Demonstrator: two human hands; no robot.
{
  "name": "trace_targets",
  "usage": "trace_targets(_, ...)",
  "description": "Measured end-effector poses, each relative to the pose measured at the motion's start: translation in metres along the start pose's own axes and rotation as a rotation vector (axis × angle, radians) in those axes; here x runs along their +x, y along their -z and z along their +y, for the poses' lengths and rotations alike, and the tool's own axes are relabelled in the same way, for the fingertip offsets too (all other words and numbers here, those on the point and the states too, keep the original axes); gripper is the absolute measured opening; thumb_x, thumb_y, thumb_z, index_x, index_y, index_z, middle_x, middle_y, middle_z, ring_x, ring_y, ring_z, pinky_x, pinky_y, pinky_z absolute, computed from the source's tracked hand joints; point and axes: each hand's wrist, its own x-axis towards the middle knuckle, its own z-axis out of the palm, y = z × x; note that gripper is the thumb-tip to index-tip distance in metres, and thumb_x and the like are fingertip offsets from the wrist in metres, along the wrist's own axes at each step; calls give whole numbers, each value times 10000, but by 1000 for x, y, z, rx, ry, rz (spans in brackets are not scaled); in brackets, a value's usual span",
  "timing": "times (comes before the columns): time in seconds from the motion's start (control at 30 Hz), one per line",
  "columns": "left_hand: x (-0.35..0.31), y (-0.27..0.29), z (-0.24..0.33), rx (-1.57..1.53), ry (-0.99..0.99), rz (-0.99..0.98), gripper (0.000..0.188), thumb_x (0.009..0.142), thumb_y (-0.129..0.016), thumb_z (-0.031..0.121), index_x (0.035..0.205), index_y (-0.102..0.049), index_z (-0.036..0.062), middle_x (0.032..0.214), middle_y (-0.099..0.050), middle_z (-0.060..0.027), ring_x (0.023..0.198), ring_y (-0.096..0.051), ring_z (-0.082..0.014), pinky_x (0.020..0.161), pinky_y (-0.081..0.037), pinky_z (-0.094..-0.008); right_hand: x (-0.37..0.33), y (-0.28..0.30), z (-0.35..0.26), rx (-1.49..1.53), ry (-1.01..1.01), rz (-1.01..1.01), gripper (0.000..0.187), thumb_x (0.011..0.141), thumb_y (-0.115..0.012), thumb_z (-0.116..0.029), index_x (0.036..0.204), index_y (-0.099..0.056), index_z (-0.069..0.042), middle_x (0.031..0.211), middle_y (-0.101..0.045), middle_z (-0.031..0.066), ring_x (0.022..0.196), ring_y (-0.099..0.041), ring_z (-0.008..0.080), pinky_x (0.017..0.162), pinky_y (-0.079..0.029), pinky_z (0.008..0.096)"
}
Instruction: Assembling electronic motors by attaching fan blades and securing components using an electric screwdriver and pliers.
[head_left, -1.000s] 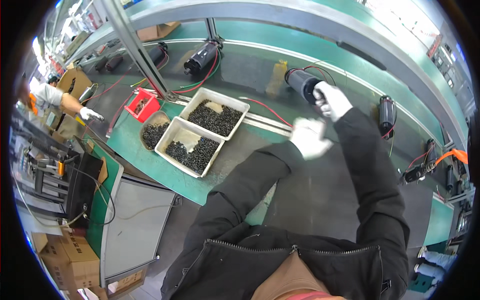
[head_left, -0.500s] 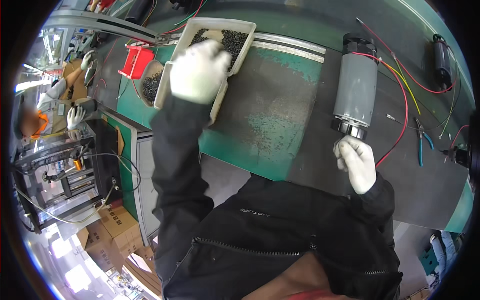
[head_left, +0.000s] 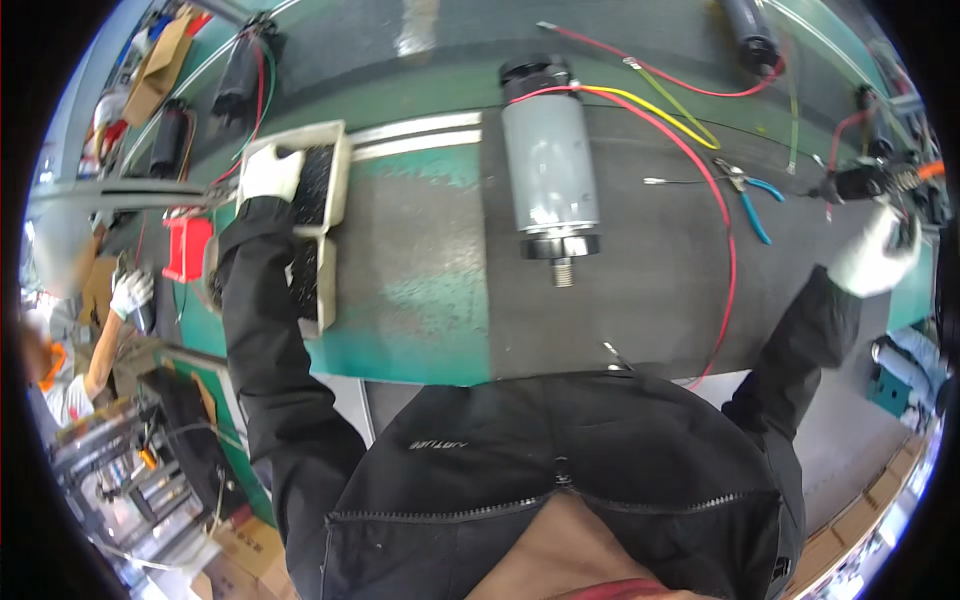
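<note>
Left hand (head_left: 270, 176) at the upper pale tray (head_left: 341, 172) of small black parts (head_left: 316, 185) — cannot tell whether its fingers pinch any. Right hand (head_left: 872, 260) far right, fingers wrapped round a black tool (head_left: 862, 184). Grey cylinder (head_left: 550, 165) lies between them on the desk (head_left: 430, 255), threaded shaft (head_left: 563, 273) toward the person; blue-handled pliers (head_left: 752, 211) to its right.

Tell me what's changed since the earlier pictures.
The motor has come nearer the wearer. The right hand has let go of its shaft and moved right to the black tool; whether it grips is unclear. The left hand has gone left from near the motor to the far bin. The bin and red box stayed put.
</note>
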Motion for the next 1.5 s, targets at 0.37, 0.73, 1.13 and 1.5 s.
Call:
trace_targets(0.37, -20, 6, 58, 6, 216, -28, 397, 770, -575, 339, 989, -657, 18, 1048, -639, -221, 1023, -598, -353, 914, -455, -411, 31, -40, 102, 474, -370, -813, 444, 857, -634, -113, 1275, -516, -19, 1079, -603, 72, 789, -557, 91, 747, -465, 234)
trace_targets(0.73, -14, 10, 48, -69, 282, 5, 298, 790, -585, 271, 973, -661, 49, 1086, -632, -199, 1054, -589, -333, 927, -451, -408, 14, -37, 68, 372, -334, -672, 498, 836, -664, -148, 1285, -503, -5, 819, -585, 18, 692, -529, 73, 647, -422, 210)
trace_targets(1.13, -13, -5, 36, -114, 294, 14, 379, 785, -586, 361, 988, -663, 50, 1051, -646, -193, 1029, -602, -319, 910, -462, -398, -3, -16, 44, 443, -393, -601, 445, 849, -667, -118, 1252, -523, 2, 961, -614, 71, 774, -586, 104, 698, -472, 246)
trace_targets(1.5, -6, -9, 30, -86, 283, 42, 369, 751, -599, 334, 978, -698, 60, 1001, -677, -159, 982, -629, -285, 886, -473, -368, -30, 21, 37, 871, -470, -1076, 995, 668, -829, -351, 1421, -279, -4, 1212, -527, 204, 835, -607, 188, 709, -481, 269)
